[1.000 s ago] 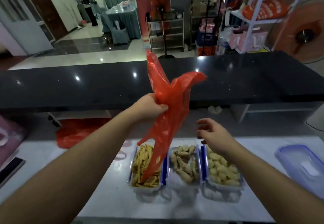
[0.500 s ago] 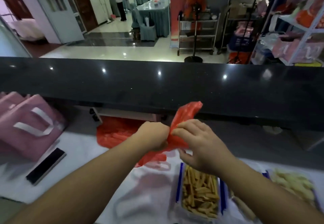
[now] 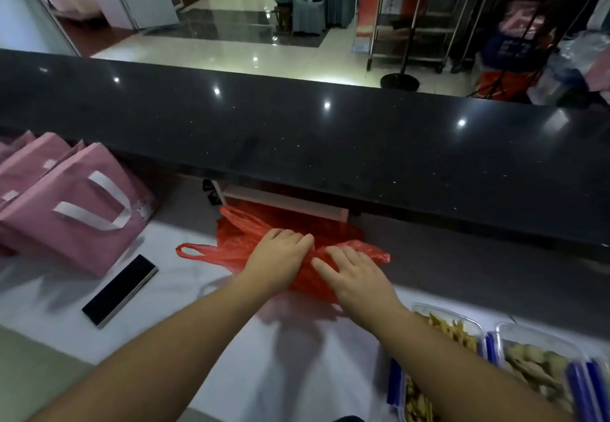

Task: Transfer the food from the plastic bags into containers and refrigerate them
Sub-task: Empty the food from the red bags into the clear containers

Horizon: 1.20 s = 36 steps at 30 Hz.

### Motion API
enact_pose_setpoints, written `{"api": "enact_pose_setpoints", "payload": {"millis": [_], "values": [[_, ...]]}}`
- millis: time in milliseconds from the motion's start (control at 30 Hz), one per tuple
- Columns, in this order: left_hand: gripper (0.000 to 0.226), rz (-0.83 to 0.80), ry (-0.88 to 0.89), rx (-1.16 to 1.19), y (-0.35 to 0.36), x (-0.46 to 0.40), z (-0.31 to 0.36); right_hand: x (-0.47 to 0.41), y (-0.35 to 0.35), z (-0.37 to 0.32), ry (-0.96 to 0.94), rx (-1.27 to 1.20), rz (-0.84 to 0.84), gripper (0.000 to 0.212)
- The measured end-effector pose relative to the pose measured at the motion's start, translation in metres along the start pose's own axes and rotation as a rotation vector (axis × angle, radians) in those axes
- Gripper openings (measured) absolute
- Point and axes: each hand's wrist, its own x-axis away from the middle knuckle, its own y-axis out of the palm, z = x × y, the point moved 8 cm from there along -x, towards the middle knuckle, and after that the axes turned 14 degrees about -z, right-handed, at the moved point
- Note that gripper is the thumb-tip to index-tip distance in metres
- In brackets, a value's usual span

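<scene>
Both hands lie flat, fingers straight, side by side: left hand (image 3: pixel 280 258) and right hand (image 3: pixel 355 274) press the crumpled red plastic bag (image 3: pixel 237 243) onto the white worktop (image 3: pixel 231 339). At four o'clock sit two filled containers (image 3: pixel 458 329). At nine o'clock lies a dark phone (image 3: pixel 120 289), with pink bags (image 3: pixel 76 204) beyond.

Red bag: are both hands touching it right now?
Touching. Head view shows the left hand and right hand pressing flat on the red bag.

You have one head-worn view, looking forward and down from close above the white counter (image 3: pixel 231 372), across the black ledge (image 3: pixel 330 144) to the room beyond.
</scene>
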Motion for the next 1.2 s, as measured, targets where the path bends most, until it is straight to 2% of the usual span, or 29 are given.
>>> {"api": "enact_pose_setpoints", "payload": {"millis": [67,167,333,400,500,700,767,967,1200], "values": [[0.028,0.063,-0.08,0.011,0.011,0.001,-0.014,-0.016,0.012,-0.004,-0.051,-0.009,-0.044,0.073],[0.014,0.051,-0.243,0.027,0.032,-0.003,-0.035,-0.034,0.036,-0.007,-0.107,-0.039,-0.152,0.079],[0.039,-0.186,-0.379,0.156,0.08,-0.018,-0.061,-0.059,0.067,0.001,-0.1,-0.06,-0.228,0.059],[0.049,-0.223,-0.356,0.232,0.096,-0.021,-0.065,-0.068,0.077,0.007,-0.059,-0.072,-0.265,0.06],[0.062,-0.166,-0.25,0.362,0.112,-0.021,-0.071,-0.081,0.087,0.019,0.021,-0.099,-0.353,0.067],[0.037,-0.123,-0.22,0.208,0.13,-0.026,-0.1,-0.104,0.094,0.038,0.115,-0.197,-0.428,0.075],[0.041,-0.167,-0.244,0.165,0.131,-0.039,-0.104,-0.111,0.093,0.043,0.14,-0.217,-0.453,0.077],[0.065,-0.332,-0.343,0.105,0.113,-0.074,-0.102,-0.123,0.088,0.051,0.181,-0.294,-0.463,0.08],[0.048,-0.372,-0.402,-0.019,0.101,-0.069,-0.093,-0.08,0.068,0.054,0.086,-0.362,-0.277,0.06]]}}
